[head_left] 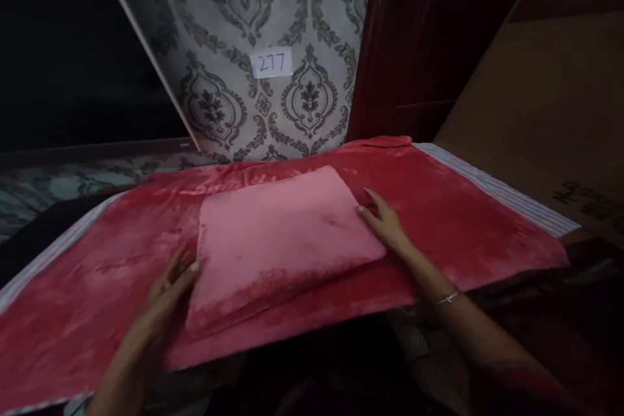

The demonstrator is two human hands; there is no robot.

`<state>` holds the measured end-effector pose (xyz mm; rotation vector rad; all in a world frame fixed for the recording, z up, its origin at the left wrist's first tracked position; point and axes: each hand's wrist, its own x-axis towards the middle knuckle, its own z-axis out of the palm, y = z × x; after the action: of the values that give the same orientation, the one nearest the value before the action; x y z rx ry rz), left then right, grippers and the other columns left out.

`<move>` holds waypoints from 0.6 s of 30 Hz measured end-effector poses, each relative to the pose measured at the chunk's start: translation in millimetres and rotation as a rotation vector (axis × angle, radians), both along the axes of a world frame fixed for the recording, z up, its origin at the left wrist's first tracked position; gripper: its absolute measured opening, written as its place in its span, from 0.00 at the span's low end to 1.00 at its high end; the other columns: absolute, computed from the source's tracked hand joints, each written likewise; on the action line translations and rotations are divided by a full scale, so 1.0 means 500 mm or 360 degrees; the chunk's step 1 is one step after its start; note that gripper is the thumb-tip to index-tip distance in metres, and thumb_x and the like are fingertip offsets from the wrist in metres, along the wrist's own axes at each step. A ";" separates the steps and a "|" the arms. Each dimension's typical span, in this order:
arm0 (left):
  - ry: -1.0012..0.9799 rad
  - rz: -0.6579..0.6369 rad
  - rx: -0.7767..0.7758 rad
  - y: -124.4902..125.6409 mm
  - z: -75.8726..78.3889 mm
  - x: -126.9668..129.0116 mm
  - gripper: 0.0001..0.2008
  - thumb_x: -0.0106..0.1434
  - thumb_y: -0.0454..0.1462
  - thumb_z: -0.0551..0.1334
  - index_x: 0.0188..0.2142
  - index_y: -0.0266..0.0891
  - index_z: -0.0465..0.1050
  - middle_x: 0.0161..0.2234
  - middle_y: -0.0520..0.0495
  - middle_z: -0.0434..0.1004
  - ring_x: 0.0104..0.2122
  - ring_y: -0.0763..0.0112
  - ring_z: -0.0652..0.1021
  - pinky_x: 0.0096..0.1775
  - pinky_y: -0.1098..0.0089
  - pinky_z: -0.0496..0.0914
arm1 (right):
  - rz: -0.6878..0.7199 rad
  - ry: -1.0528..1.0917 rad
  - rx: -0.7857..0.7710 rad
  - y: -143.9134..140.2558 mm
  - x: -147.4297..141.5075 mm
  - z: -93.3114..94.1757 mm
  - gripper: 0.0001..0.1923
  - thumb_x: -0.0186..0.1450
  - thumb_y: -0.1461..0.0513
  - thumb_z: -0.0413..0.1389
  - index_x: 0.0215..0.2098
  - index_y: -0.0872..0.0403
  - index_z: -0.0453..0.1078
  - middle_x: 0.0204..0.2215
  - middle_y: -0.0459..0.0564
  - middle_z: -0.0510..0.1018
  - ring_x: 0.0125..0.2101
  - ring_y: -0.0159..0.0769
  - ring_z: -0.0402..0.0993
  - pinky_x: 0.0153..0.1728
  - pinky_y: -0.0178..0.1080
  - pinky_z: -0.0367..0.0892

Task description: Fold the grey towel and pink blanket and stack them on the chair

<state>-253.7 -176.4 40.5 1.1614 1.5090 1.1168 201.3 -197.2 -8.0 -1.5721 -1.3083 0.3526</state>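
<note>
Hands flat against folded pink towel sides.

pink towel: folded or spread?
Folded. The pink towel is a compact thick rectangle with layered edges, on the spread red blanket, left hand and right hand at its sides.

Folded pink towel — hands at both edges

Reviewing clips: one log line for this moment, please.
left hand: flat at folded pink towel left edge | right hand: at right edge | red blanket underneath
</note>
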 end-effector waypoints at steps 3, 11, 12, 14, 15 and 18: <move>-0.0216 0.0015 -0.0212 -0.010 0.004 0.012 0.39 0.60 0.46 0.71 0.68 0.52 0.62 0.61 0.43 0.74 0.59 0.53 0.76 0.59 0.57 0.71 | 0.0016 0.0499 -0.0330 -0.024 0.012 -0.008 0.49 0.59 0.38 0.60 0.70 0.53 0.58 0.64 0.60 0.68 0.62 0.53 0.66 0.63 0.57 0.60; -0.0162 -0.0023 -0.0011 0.005 0.016 0.054 0.49 0.53 0.32 0.72 0.71 0.48 0.55 0.71 0.48 0.57 0.67 0.54 0.65 0.60 0.63 0.71 | 0.0351 0.1013 -0.0410 -0.034 -0.027 0.034 0.49 0.51 0.47 0.70 0.67 0.48 0.62 0.60 0.52 0.73 0.57 0.51 0.71 0.59 0.52 0.67; -0.0118 -0.0045 0.0057 0.008 0.026 0.052 0.48 0.53 0.31 0.72 0.71 0.48 0.56 0.71 0.49 0.57 0.68 0.54 0.63 0.61 0.64 0.69 | 0.0346 0.1022 -0.0392 -0.033 -0.030 0.042 0.50 0.50 0.48 0.70 0.68 0.47 0.61 0.59 0.52 0.74 0.55 0.51 0.73 0.57 0.52 0.69; -0.0030 -0.0074 0.0198 0.016 0.047 0.041 0.46 0.53 0.31 0.71 0.70 0.48 0.58 0.71 0.51 0.56 0.70 0.56 0.58 0.64 0.65 0.65 | 0.0286 0.1032 -0.0352 -0.035 -0.034 0.057 0.51 0.50 0.49 0.70 0.68 0.46 0.60 0.57 0.51 0.76 0.53 0.51 0.75 0.53 0.51 0.72; 0.0009 -0.0090 0.0250 0.020 0.055 0.032 0.46 0.54 0.31 0.70 0.70 0.48 0.58 0.71 0.52 0.56 0.71 0.56 0.56 0.66 0.64 0.62 | 0.0262 0.1037 -0.0341 -0.039 -0.037 0.062 0.50 0.51 0.49 0.70 0.68 0.46 0.60 0.57 0.50 0.76 0.52 0.51 0.75 0.53 0.50 0.73; 0.0071 -0.0117 0.0260 0.027 0.054 0.001 0.45 0.52 0.32 0.72 0.69 0.46 0.61 0.71 0.52 0.56 0.71 0.56 0.55 0.68 0.64 0.57 | 0.0259 0.1082 -0.0402 -0.061 -0.051 0.059 0.46 0.52 0.49 0.69 0.66 0.48 0.63 0.56 0.52 0.77 0.53 0.51 0.75 0.53 0.50 0.72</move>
<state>-253.3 -163.1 67.5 1.3502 1.4176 1.1881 176.0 -227.5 21.3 -1.3632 -0.8732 1.0843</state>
